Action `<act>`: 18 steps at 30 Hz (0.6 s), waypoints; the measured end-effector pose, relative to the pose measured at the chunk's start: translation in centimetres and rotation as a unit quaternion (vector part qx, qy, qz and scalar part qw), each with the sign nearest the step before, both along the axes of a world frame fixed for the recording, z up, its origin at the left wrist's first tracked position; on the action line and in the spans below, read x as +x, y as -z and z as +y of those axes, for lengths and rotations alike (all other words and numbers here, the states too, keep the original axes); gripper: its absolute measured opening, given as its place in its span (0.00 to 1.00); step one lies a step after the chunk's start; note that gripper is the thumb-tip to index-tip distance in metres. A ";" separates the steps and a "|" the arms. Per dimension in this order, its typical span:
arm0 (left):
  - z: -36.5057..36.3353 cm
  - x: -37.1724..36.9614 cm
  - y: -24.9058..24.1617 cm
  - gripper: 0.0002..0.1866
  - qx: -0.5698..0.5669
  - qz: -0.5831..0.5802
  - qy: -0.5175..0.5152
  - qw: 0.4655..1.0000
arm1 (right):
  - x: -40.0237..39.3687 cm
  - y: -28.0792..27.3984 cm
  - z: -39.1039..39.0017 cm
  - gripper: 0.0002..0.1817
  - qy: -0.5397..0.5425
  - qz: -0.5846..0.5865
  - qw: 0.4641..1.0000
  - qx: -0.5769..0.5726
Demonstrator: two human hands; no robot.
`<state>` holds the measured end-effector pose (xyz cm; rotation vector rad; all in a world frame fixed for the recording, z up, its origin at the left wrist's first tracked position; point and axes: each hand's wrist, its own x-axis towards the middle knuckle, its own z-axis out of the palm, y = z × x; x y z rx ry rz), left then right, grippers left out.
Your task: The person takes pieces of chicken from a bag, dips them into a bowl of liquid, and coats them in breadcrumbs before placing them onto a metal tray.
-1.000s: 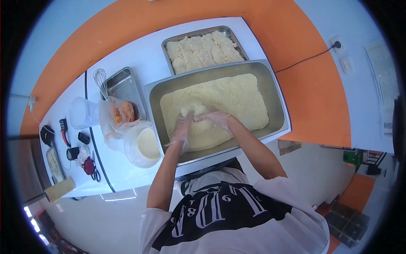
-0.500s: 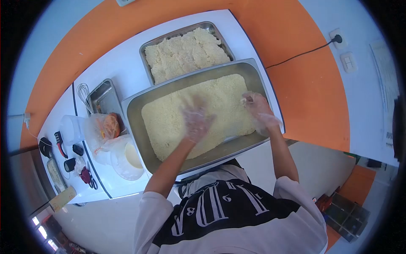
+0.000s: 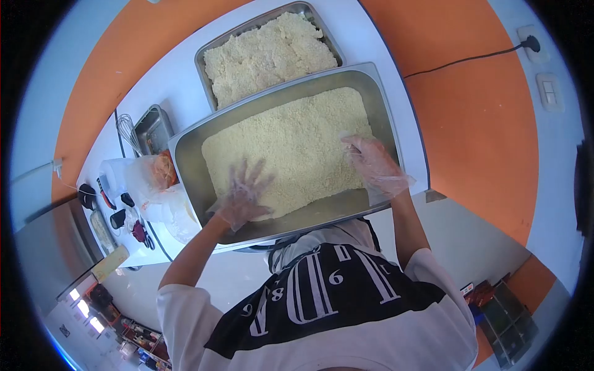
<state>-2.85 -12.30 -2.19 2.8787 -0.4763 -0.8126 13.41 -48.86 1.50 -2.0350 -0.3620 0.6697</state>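
A deep metal pan (image 3: pixel 185 162) holds a broad layer of pale yellow crumbs (image 3: pixel 291 148), like breadcrumbs. My left hand (image 3: pixel 243 193), in a clear plastic glove, lies over the crumbs at the pan's near left, its fingers spread and nothing in its grasp. At the right side of the pan is my right hand (image 3: pixel 374 164), gloved the same way. Its fingers are curled together above the crumbs, and whatever they may pinch is too small to name. Behind the pan, a shallower metal tray (image 3: pixel 202 68) is piled with flat, crumb-coated pieces (image 3: pixel 266 55).
Left of the pan stand a small metal tray (image 3: pixel 153 127), a whisk (image 3: pixel 126 128), plastic bags (image 3: pixel 145 179) and a white container (image 3: pixel 179 216). Scissors (image 3: pixel 147 239) and small dark items lie farther left. A black cable (image 3: pixel 464 63) runs to a wall socket on the right.
My left hand has swept left and nearer to my body across the crumbs. My right hand stays at the right side, fingers still curled. The camera view has shifted.
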 end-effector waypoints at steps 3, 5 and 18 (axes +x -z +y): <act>-4.4 3.1 2.1 0.54 -0.111 -0.065 0.031 0.991 | 0.2 -0.6 0.1 0.17 -0.005 -0.045 0.999 -0.025; -8.9 5.1 3.1 0.50 -0.185 -0.118 0.048 0.974 | 0.2 -0.5 -0.3 0.17 -0.006 -0.037 0.999 -0.035; -11.8 12.3 -0.6 0.50 -0.043 -0.178 -0.138 0.973 | -2.2 -1.0 1.0 0.23 0.149 0.005 0.980 0.133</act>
